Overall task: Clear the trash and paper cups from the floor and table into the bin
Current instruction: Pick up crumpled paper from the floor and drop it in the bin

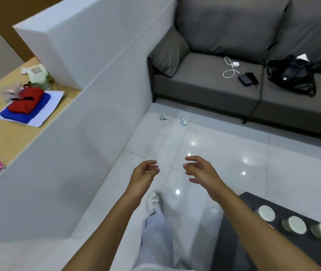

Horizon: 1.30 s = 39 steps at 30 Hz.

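Two crumpled paper scraps [163, 117] [183, 121] lie far on floor, light, crushable; pinch anywhere. Left hand [144, 172], right hand [199, 169] loosely curled, empty.

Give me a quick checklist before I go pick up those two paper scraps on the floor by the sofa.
1. Left hand free: ok, fingers loosely curled, holding nothing.
2. Right hand free: ok, holding nothing.
3. Scraps located: ok, left scrap and right scrap lie apart on the floor near the sofa.
4. Path to them: ok, bare tiles ahead.
5. Bin in sight: not ok, none visible.
6. Cups on the table: not ok, not yet cleared.
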Motion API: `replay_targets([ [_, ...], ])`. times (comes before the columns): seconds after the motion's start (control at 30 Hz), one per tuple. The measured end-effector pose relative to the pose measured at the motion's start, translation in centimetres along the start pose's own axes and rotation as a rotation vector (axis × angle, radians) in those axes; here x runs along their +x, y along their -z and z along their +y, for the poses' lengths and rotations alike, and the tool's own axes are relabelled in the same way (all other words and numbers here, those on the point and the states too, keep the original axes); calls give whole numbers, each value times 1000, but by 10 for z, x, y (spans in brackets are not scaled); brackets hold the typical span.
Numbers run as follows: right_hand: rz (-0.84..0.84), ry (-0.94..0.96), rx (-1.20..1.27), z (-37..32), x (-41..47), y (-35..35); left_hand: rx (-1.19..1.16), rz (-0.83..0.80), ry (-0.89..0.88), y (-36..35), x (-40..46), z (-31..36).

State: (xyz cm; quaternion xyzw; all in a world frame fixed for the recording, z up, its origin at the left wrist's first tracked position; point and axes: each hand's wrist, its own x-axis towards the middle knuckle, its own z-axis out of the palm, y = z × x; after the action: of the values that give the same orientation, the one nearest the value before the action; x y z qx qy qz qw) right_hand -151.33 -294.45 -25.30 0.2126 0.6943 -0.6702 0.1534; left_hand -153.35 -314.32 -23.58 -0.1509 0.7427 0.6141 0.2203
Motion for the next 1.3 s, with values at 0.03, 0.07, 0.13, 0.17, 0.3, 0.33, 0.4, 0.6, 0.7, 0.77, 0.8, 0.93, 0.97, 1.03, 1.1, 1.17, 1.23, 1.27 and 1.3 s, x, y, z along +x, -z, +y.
replay_targets([
  [0.03, 15, -15, 3, -9, 26, 1, 1, -13, 7, 0, 29, 10],
  [0.07, 37, -27, 9, -18, 52, 1, 6, -23, 14, 1, 58, 21],
  [0.13, 80, -34, 30, -40, 104, 2, 7, -40, 12, 4, 116, 44],
  [0.17, 100, -50, 42, -51, 129, 3, 11, -52, 16, 5, 146, 57],
  [0.3, 143, -109, 82, -102, 214, 6, 66, -91, 39, 11, 247, 118],
  [0.33, 157, -111, 97, -113, 234, 8, 78, -99, 35, 11, 270, 133],
  [0.4, 180, -120, 115, -135, 270, 15, 95, -109, 39, 7, 313, 162],
  [0.6, 255, -181, 145, -171, 388, 55, 129, -146, 76, -25, 437, 219],
  [0.7, 251, -201, 140, -187, 466, 81, 120, -112, 98, -47, 509, 238],
  [0.77, 252, -200, 126, -201, 521, 100, 106, -89, 119, -64, 556, 252],
  [0.8, 252, -204, 117, -209, 547, 110, 103, -78, 138, -73, 579, 260],
  [0.93, 244, -239, 57, -237, 634, 144, 102, -55, 194, -104, 657, 295],
  [0.97, 242, -253, 33, -242, 653, 151, 110, -53, 202, -110, 675, 301],
  [1.03, 241, -300, 10, -248, 688, 160, 136, -48, 227, -118, 708, 310],
  [1.1, 238, -336, 8, -244, 720, 164, 131, -39, 256, -123, 738, 309],
  [1.17, 243, -369, 12, -231, 752, 165, 129, -20, 294, -127, 770, 301],
  [1.23, 263, -404, 25, -209, 786, 164, 139, -8, 319, -131, 805, 285],
  [1.27, 278, -425, 28, -194, 805, 163, 147, -9, 330, -133, 823, 272],
  [1.3, 292, -450, 25, -176, 823, 162, 156, -16, 344, -136, 840, 258],
])
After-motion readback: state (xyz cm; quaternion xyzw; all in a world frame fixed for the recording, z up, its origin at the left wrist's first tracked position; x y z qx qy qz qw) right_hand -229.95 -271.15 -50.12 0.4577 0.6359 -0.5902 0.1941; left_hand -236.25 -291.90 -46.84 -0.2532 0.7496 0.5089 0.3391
